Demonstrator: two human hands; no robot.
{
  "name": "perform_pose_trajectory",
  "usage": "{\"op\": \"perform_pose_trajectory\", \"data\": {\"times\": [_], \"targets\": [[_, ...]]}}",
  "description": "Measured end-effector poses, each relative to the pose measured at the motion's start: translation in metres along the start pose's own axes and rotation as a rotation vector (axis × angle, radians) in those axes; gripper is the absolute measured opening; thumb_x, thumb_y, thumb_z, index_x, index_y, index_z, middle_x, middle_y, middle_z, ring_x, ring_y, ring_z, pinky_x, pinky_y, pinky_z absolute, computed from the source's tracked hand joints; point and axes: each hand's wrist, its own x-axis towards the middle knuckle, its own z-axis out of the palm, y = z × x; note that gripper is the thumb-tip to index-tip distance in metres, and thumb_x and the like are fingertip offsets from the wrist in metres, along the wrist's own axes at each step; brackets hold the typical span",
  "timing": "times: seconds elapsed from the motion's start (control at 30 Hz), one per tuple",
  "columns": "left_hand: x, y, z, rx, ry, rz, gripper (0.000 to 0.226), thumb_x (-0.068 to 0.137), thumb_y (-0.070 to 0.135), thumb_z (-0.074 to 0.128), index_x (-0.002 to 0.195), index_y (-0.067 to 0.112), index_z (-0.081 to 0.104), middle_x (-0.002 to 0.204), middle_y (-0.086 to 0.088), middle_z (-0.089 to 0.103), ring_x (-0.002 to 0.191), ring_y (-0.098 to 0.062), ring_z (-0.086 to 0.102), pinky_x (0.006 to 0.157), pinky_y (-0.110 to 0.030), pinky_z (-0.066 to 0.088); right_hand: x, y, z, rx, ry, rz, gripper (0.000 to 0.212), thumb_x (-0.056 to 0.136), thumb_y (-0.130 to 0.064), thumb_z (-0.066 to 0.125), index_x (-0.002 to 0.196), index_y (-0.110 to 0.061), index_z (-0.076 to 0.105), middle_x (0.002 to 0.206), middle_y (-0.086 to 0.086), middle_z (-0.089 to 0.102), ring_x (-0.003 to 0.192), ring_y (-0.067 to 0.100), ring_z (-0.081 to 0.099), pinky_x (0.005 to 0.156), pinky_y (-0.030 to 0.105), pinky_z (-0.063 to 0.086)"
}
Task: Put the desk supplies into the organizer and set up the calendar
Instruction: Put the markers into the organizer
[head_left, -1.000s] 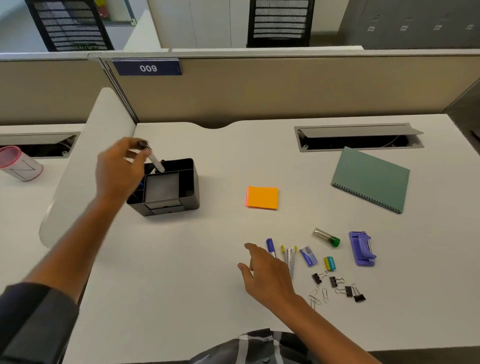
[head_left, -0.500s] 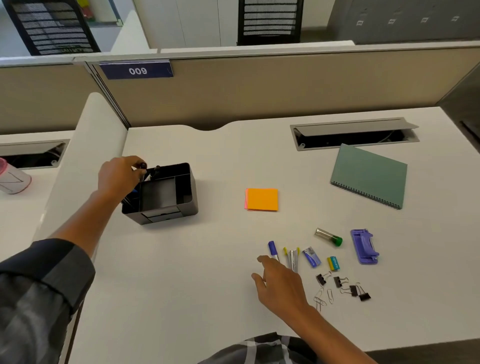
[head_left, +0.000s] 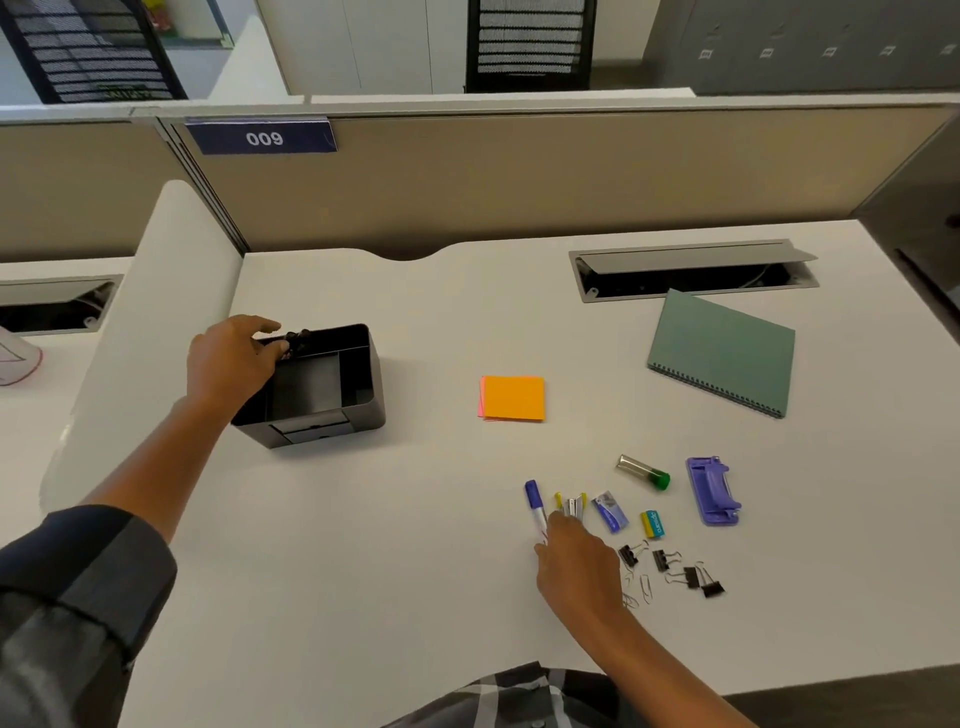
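Observation:
The black organizer (head_left: 358, 415) stands at the desk's left. My left hand (head_left: 228, 364) hovers over its rear left corner, thumb and fingertips pinched on the top of a black pen (head_left: 297, 339) that stands in a compartment. My right hand (head_left: 576, 566) lies flat near the front, fingertips touching the near end of a blue marker (head_left: 533, 499) and a small yellow stapler (head_left: 571, 504). An orange sticky-note pad (head_left: 513, 397) lies mid-desk. The green spiral-bound calendar (head_left: 722, 353) lies flat at the back right.
Right of my right hand lie a blue staple box (head_left: 609, 512), a yellow-teal eraser (head_left: 652, 524), a green-capped tube (head_left: 644, 472), a purple hole punch (head_left: 712, 491), several binder clips (head_left: 675, 566) and paper clips (head_left: 644, 590). An open cable hatch (head_left: 691, 270) is behind.
My left hand lowered the pen from above the organizer down into its rear left compartment. My right hand slid forward and right onto the blue marker's end.

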Motion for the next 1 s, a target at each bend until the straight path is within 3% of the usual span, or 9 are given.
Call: {"op": "perform_pose_trajectory", "data": {"times": [0.07,0.13,0.33,0.47,0.53,0.63,0.8,0.93,1.0], "targets": [[-0.016,0.007,-0.002,-0.096,0.066,0.050,0.014,0.096,0.028,0.075,0.110,0.029,0.075,0.098,-0.008,0.078,0.086,-0.028,0.073,0.083,-0.038,0.054,0.002,0.002,0.000,-0.012,-0.016,0.023,0.030,0.103,-0.035,0.057,0.127,-0.017,0.057,0.114,0.000,0.069,0.092,0.017,0.073,0.070,0.028,0.054],[-0.035,0.016,-0.001,-0.184,0.101,0.116,0.021,0.097,0.024,0.073,0.105,0.042,0.065,0.103,-0.002,0.077,0.085,-0.022,0.071,0.081,-0.031,0.055,0.003,0.003,0.001,-0.016,-0.047,0.032,0.025,0.104,-0.035,0.057,0.122,-0.017,0.059,0.109,-0.001,0.069,0.090,0.016,0.072,0.066,0.025,0.049],[-0.111,0.053,0.015,-0.461,0.084,-0.028,0.011,0.097,0.020,0.074,0.103,0.029,0.073,0.094,0.002,0.077,0.080,-0.007,0.069,0.077,-0.016,0.053,0.009,0.000,0.006,-0.012,-0.062,-0.012,0.021,0.102,-0.035,0.055,0.111,-0.018,0.064,0.086,-0.006,0.053,0.071,0.013,0.054,0.064,0.024,0.048],[-0.167,0.088,0.032,-0.574,-0.251,-0.159,0.018,0.098,0.027,0.072,0.116,0.024,0.075,0.093,0.003,0.079,0.074,-0.006,0.074,0.074,-0.027,0.059,0.008,-0.018,0.000,0.114,0.028,-0.140,0.023,0.100,-0.040,0.054,0.098,-0.020,0.065,0.081,-0.007,0.061,0.069,0.014,0.061,0.063,0.030,0.053],[-0.186,0.099,0.044,-0.556,-0.425,-0.197,0.036,0.099,0.036,0.070,0.133,0.025,0.068,0.101,0.007,0.077,0.081,-0.006,0.076,0.073,-0.021,0.056,0.007,-0.032,-0.005,0.172,0.062,-0.210,0.023,0.099,-0.042,0.055,0.095,-0.021,0.064,0.082,-0.007,0.066,0.068,0.013,0.062,0.061,0.031,0.054],[-0.200,0.109,0.053,-0.584,-0.524,-0.253,0.053,0.099,0.044,0.066,0.148,0.026,0.057,0.106,0.010,0.076,0.091,-0.007,0.075,0.076,-0.017,0.054,0.003,-0.054,-0.014,0.233,0.084,-0.309,0.022,0.099,-0.044,0.057,0.094,-0.024,0.063,0.080,-0.009,0.065,0.064,0.013,0.059,0.056,0.025,0.047],[-0.203,0.113,0.041,-0.738,-0.426,-0.360,0.030,0.099,0.027,0.069,0.128,0.021,0.070,0.097,0.005,0.080,0.084,-0.011,0.078,0.066,-0.015,0.059,-0.001,-0.075,-0.019,0.280,0.141,-0.456,0.020,0.097,-0.042,0.059,0.092,-0.023,0.064,0.071,-0.010,0.059,0.056,0.013,0.050,0.050,0.015,0.028],[-0.198,0.107,0.020,-0.815,-0.320,-0.345,0.010,0.096,0.018,0.074,0.104,0.023,0.074,0.084,0.007,0.080,0.086,-0.020,0.079,0.068,-0.017,0.061,-0.001,-0.085,-0.020,0.326,0.219,-0.540,0.022,0.098,-0.044,0.060,0.105,-0.024,0.067,0.076,-0.008,0.066,0.055,0.011,0.052,0.050,0.012,0.029],[-0.180,0.097,0.004,-0.769,-0.226,-0.265,0.013,0.094,0.016,0.077,0.107,0.018,0.076,0.085,0.005,0.081,0.082,-0.018,0.079,0.073,-0.021,0.063,-0.001,-0.088,-0.025,0.385,0.213,-0.554,0.035,0.098,-0.049,0.059,0.124,-0.025,0.062,0.084,-0.008,0.069,0.062,0.011,0.060,0.056,0.015,0.042]]}}
